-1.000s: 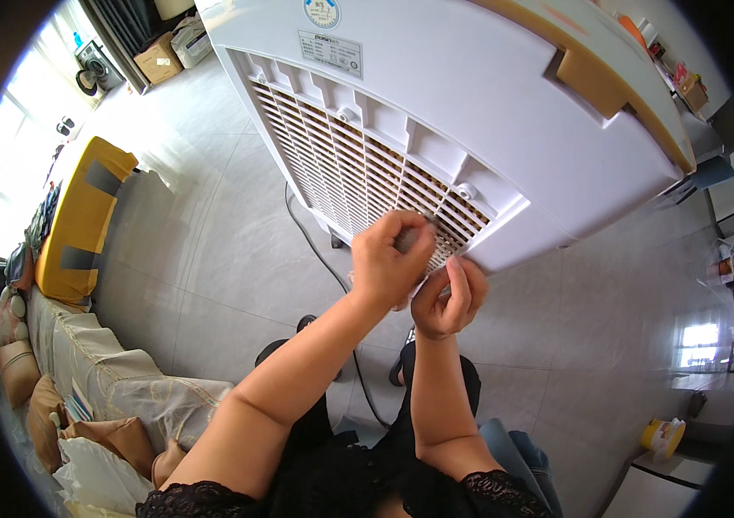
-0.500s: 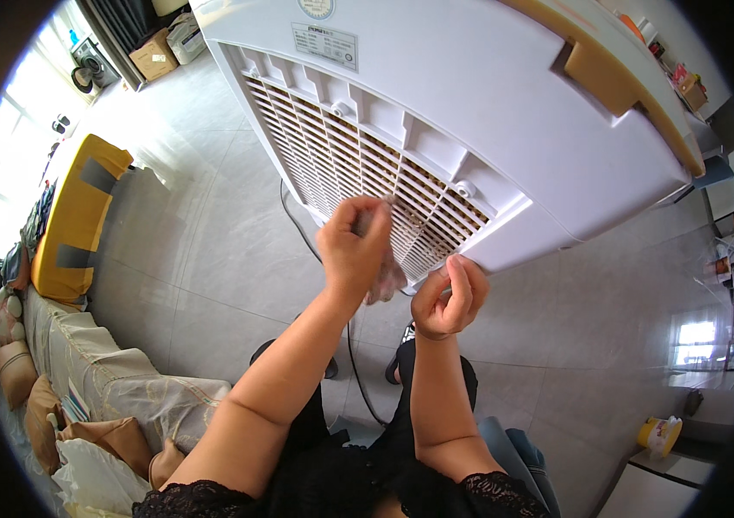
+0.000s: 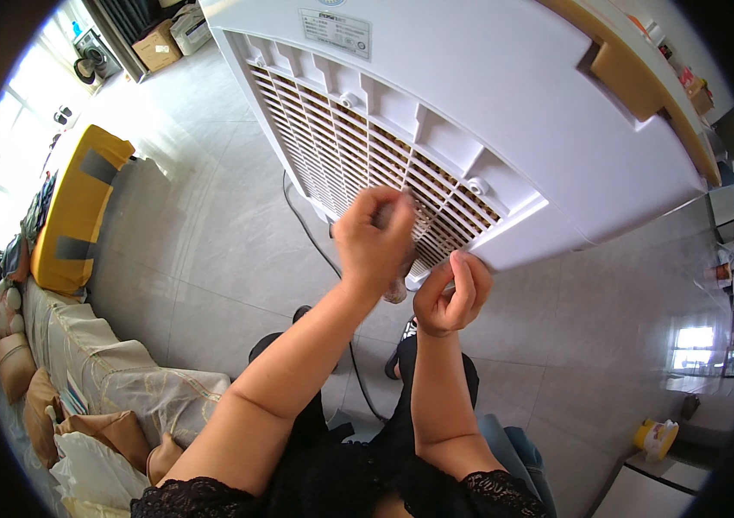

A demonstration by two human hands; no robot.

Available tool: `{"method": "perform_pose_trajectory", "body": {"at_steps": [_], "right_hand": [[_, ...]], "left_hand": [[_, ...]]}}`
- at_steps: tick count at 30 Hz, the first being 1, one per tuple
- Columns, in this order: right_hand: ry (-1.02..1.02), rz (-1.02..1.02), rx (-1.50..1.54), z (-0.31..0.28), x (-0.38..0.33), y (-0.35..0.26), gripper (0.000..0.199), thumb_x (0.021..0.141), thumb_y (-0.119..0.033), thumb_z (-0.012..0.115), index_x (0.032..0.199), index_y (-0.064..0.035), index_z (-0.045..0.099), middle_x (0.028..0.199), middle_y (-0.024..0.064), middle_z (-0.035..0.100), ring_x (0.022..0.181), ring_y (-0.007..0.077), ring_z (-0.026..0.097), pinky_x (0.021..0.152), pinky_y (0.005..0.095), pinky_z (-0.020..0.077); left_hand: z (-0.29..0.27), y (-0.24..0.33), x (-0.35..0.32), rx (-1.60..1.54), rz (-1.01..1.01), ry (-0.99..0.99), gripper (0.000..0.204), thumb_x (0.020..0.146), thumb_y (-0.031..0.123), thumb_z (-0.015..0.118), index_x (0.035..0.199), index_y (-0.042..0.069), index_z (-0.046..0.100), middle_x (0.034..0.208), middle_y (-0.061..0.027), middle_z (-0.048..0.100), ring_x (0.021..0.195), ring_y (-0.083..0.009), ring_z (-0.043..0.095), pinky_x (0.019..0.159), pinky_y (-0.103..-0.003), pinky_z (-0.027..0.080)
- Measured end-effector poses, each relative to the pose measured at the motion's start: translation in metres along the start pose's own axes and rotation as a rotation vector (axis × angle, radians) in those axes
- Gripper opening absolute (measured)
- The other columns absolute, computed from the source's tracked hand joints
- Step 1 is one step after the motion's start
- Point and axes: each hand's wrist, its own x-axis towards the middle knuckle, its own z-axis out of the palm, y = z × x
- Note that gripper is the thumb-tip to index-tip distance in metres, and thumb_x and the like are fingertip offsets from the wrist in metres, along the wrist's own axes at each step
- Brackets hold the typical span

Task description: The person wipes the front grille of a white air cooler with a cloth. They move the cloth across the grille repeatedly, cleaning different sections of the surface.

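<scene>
In front of me stands a large white appliance (image 3: 488, 95), like an air cooler, with a slatted grille (image 3: 384, 147) over a brown honeycomb-like pad. My left hand (image 3: 374, 242) is closed at the lower part of the grille, slightly blurred. A crumpled, see-through piece (image 3: 397, 292) hangs below its fingers, perhaps thin plastic film; its exact kind is unclear. My right hand (image 3: 453, 293) is closed with its fingers curled up, beside the grille's lower right corner. Whatever its fingertips pinch, if anything, is too small to make out.
A black cord (image 3: 354, 363) runs across the grey tiled floor (image 3: 203, 233) by my feet. At left are a yellow case-like object (image 3: 82, 207) and a covered sofa (image 3: 125, 363) with cushions. A low white cabinet (image 3: 652, 492) with a yellow tub (image 3: 656, 439) stands at lower right.
My left hand has shifted right and a little up across the grille, with the see-through piece. My right hand is nearly still. The appliance sits slightly further right and lower in view.
</scene>
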Motion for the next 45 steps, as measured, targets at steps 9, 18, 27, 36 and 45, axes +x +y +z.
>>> {"method": "perform_pose_trajectory", "body": {"at_steps": [9, 18, 27, 36, 45], "right_hand": [[-0.007, -0.013, -0.022, 0.001, 0.001, -0.003, 0.032, 0.077, 0.015, 0.054, 0.105, 0.0020, 0.063, 0.098, 0.0140, 0.059, 0.078, 0.0217, 0.061, 0.063, 0.0273, 0.0525], [-0.016, -0.008, -0.018, 0.002, 0.001, -0.003, 0.033, 0.077, 0.016, 0.053, 0.105, 0.0026, 0.063, 0.097, 0.0134, 0.059, 0.077, 0.0215, 0.060, 0.063, 0.0275, 0.0518], [-0.025, 0.000, -0.023, 0.000, -0.001, -0.002, 0.031, 0.079, 0.015, 0.053, 0.105, 0.0022, 0.063, 0.097, 0.0137, 0.060, 0.077, 0.0228, 0.061, 0.064, 0.0285, 0.0517], [-0.017, -0.017, -0.044, 0.001, 0.000, -0.003, 0.028, 0.079, 0.012, 0.054, 0.104, 0.0031, 0.063, 0.096, 0.0136, 0.059, 0.077, 0.0219, 0.061, 0.065, 0.0281, 0.0522], [-0.025, -0.012, -0.058, 0.001, 0.000, -0.003, 0.028, 0.080, 0.012, 0.053, 0.104, 0.0032, 0.062, 0.096, 0.0145, 0.059, 0.077, 0.0222, 0.060, 0.065, 0.0280, 0.0523]], "left_hand": [[-0.006, -0.036, -0.006, -0.003, -0.100, -0.034, 0.010, 0.084, 0.008, 0.069, 0.086, -0.001, 0.065, 0.072, -0.0011, 0.063, 0.061, -0.0038, 0.053, 0.055, -0.020, 0.045], [-0.005, -0.018, 0.002, 0.023, -0.086, -0.046, 0.012, 0.081, 0.011, 0.070, 0.082, 0.000, 0.066, 0.068, -0.0008, 0.063, 0.061, -0.0049, 0.056, 0.054, -0.021, 0.046], [-0.005, -0.017, 0.006, 0.021, -0.159, -0.026, 0.012, 0.083, 0.010, 0.068, 0.083, -0.002, 0.066, 0.069, -0.0007, 0.064, 0.061, -0.0037, 0.054, 0.053, -0.021, 0.045], [-0.008, -0.045, -0.021, 0.079, -0.057, -0.173, 0.008, 0.083, 0.007, 0.067, 0.085, -0.001, 0.067, 0.073, -0.0029, 0.065, 0.064, -0.0055, 0.057, 0.057, -0.021, 0.047], [0.001, -0.048, -0.015, 0.013, 0.068, -0.070, 0.010, 0.085, 0.008, 0.068, 0.087, -0.001, 0.066, 0.069, -0.0016, 0.064, 0.057, -0.0043, 0.054, 0.051, -0.022, 0.046]]}}
